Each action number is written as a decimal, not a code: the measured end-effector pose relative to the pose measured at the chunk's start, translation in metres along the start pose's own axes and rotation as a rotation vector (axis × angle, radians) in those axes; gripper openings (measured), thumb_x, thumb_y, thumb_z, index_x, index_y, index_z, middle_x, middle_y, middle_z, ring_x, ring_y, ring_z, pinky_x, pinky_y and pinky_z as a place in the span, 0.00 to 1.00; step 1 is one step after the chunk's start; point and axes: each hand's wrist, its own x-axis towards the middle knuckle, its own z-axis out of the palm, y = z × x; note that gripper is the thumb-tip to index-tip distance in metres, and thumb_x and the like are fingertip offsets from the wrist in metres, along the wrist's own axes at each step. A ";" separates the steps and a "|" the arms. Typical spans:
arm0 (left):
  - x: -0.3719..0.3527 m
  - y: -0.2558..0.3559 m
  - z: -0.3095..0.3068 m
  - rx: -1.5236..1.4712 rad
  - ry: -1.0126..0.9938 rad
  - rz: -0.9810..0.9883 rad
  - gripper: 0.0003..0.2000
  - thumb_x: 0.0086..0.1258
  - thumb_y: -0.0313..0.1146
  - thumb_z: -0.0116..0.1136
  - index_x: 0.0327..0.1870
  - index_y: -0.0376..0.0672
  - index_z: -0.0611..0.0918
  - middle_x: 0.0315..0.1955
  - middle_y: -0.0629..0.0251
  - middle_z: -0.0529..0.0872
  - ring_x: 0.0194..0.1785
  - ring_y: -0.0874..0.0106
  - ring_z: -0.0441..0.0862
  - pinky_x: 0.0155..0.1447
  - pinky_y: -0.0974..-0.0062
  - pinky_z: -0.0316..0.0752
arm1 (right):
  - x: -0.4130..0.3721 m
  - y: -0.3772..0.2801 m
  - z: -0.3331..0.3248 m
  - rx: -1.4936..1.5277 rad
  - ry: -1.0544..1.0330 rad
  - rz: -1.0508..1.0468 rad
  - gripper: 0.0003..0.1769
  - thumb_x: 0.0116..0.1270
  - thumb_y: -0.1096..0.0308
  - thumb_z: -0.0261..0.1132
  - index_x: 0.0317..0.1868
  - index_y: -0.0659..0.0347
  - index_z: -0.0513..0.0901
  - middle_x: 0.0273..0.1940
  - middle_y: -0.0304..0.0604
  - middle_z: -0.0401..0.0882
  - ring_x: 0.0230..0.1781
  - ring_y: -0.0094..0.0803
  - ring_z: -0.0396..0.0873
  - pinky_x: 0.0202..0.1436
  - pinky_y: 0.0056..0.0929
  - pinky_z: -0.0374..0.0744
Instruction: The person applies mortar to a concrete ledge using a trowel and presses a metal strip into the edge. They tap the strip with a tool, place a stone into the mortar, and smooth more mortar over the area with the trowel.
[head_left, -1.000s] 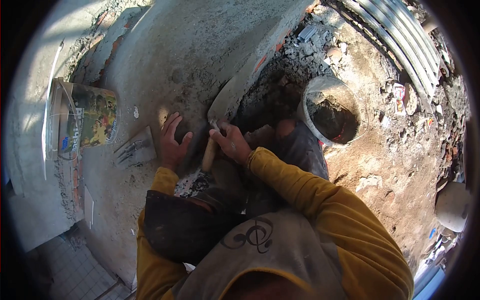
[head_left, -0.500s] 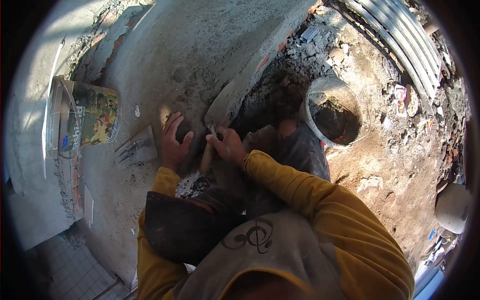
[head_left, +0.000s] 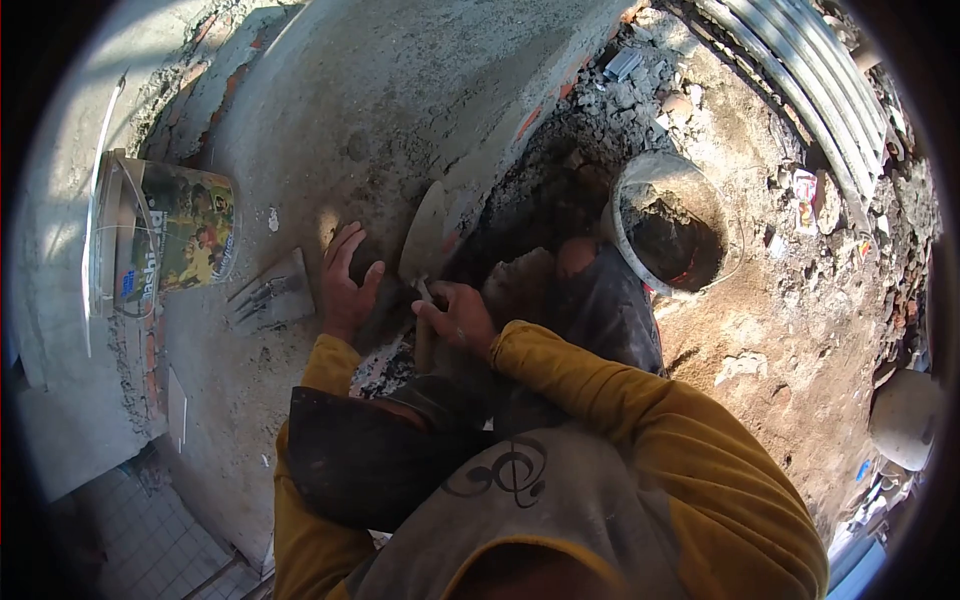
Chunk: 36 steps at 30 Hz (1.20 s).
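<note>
My right hand [head_left: 460, 315] is closed around the handle of a pointed trowel [head_left: 424, 232], whose grey blade lies close over the concrete surface near its broken edge. To the left, my left hand [head_left: 350, 290] rests with its fingers spread on the concrete surface [head_left: 330, 130]. Just beyond that hand lies a flat rectangular plastering float [head_left: 275, 293], marked by dark shadow-like streaks. Part of the trowel's handle is hidden by my right hand.
A bucket [head_left: 618, 235] with dark, wet-looking contents stands on sandy ground to the right. At the left is a picture-printed plastic bucket [head_left: 195, 228]. Corrugated sheeting [head_left: 800, 90] curves along the upper right, and rubble [head_left: 625, 100] lines the concrete edge.
The trowel blade has swung left and now points more straight up the view. My right hand has shifted slightly down with it; my left hand stays in place.
</note>
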 end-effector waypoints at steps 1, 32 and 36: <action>0.001 0.000 0.000 -0.008 0.000 -0.001 0.26 0.66 0.41 0.66 0.61 0.36 0.79 0.64 0.54 0.78 0.70 0.54 0.73 0.73 0.60 0.66 | -0.001 0.000 -0.004 0.004 0.065 -0.026 0.19 0.66 0.59 0.68 0.40 0.72 0.82 0.30 0.59 0.81 0.33 0.47 0.83 0.42 0.40 0.78; 0.000 0.010 -0.003 -0.022 -0.006 -0.073 0.24 0.68 0.41 0.64 0.60 0.36 0.79 0.64 0.54 0.78 0.70 0.56 0.72 0.74 0.61 0.65 | -0.093 -0.104 -0.333 -0.945 0.399 0.157 0.15 0.62 0.61 0.72 0.37 0.63 0.79 0.28 0.51 0.81 0.28 0.42 0.82 0.34 0.41 0.77; 0.001 0.006 0.000 -0.007 -0.002 -0.029 0.24 0.68 0.42 0.65 0.60 0.36 0.79 0.64 0.54 0.78 0.70 0.56 0.73 0.74 0.61 0.65 | -0.111 -0.109 -0.354 -1.204 0.275 0.239 0.13 0.59 0.63 0.71 0.37 0.62 0.80 0.32 0.52 0.83 0.33 0.51 0.83 0.37 0.46 0.79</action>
